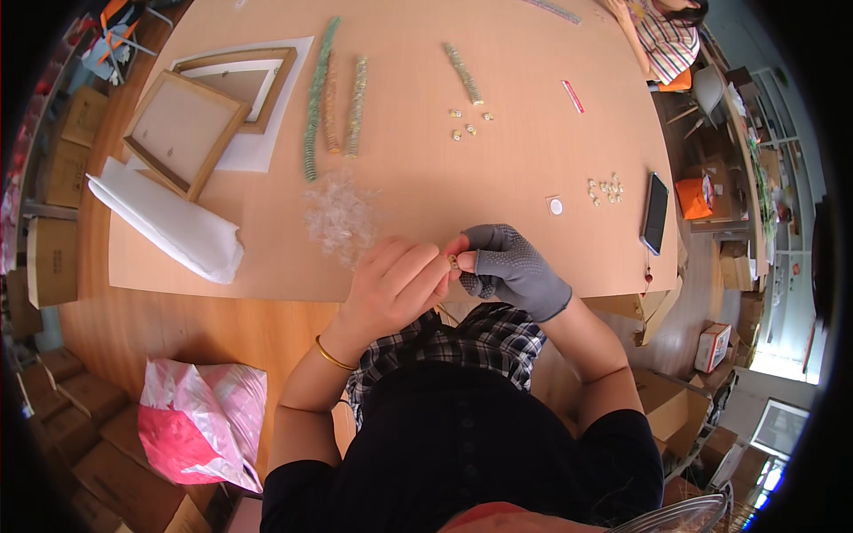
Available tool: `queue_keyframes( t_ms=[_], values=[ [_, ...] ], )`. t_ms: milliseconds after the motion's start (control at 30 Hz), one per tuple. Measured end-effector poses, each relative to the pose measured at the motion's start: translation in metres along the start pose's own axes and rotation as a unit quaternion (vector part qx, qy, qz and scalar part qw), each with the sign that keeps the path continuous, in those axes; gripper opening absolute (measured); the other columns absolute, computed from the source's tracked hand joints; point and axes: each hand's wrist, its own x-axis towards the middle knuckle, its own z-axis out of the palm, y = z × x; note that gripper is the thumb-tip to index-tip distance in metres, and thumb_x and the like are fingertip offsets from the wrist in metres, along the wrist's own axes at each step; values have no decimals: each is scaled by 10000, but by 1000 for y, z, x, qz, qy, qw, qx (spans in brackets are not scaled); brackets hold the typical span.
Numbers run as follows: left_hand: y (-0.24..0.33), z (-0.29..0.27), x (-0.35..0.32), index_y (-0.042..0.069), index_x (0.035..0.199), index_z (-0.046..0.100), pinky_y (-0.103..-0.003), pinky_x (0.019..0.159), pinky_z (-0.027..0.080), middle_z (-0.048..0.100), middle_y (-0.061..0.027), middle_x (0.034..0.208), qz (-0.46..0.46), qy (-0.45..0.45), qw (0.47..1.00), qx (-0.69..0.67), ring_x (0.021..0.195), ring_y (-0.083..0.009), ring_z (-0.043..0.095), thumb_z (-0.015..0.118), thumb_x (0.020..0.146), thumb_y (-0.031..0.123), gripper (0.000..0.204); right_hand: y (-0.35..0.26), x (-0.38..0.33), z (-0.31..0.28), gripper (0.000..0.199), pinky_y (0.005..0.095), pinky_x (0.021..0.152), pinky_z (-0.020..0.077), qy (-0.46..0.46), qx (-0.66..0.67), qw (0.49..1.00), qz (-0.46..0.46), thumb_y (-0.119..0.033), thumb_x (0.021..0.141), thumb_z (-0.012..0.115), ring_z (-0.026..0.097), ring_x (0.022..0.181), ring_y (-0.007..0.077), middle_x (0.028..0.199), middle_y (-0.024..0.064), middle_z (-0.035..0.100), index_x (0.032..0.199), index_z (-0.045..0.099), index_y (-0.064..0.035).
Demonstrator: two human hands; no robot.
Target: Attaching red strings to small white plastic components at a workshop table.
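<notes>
Both hands meet just over the table's near edge, with a small yellowish round piece (pixel 453 262) pinched between their fingertips. My left hand (pixel 400 280) is bare, with a gold bracelet at the wrist, and its fingers are curled and closed. A grey dotted glove with bare fingertips covers my right hand (pixel 511 266), also closed on the piece. Just left of the hands lies a heap of clear plastic scraps (pixel 340 218). Similar small pieces (pixel 606 188) sit in a cluster to the right, and a few more small pieces (pixel 469 129) lie farther off.
Long stacks in green (pixel 320 102), orange (pixel 331 107) and yellow (pixel 357 107) lie left of centre; another stack (pixel 463 73) lies beyond. Wooden frames (pixel 182 133) and white wrapping (pixel 169 226) fill the left. A phone (pixel 655 213) and round white disc (pixel 556 206) lie right. Another person (pixel 662 44) sits far right.
</notes>
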Motion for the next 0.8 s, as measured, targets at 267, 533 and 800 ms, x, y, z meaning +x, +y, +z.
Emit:
queue_keyframes(
  t_ms=[267,533,800],
  values=[
    [-11,-7,-13,78,867,634,-393,688,514,610,-66,915,-67,25,997,-1,786,-288,627,755,681,-8,238,-9,24,2,218,233,574,446,67,-101,991,-58,-140,982,645,587,663,95,897,53,677,1126,678,21],
    [-15,-11,-28,72,941,625,-386,706,490,598,-67,940,-110,5,993,51,737,-256,594,752,698,5,282,-77,154,-29,196,239,611,523,205,-422,836,-284,-134,1009,627,647,713,76,834,30,678,1113,708,12],
    [-14,-10,-28,67,933,625,-386,716,486,603,-69,921,-132,14,990,52,743,-251,594,744,704,1,266,-133,287,-30,288,313,738,552,266,-606,711,-240,-282,959,653,679,710,151,918,102,742,1115,742,-56]
  ],
)
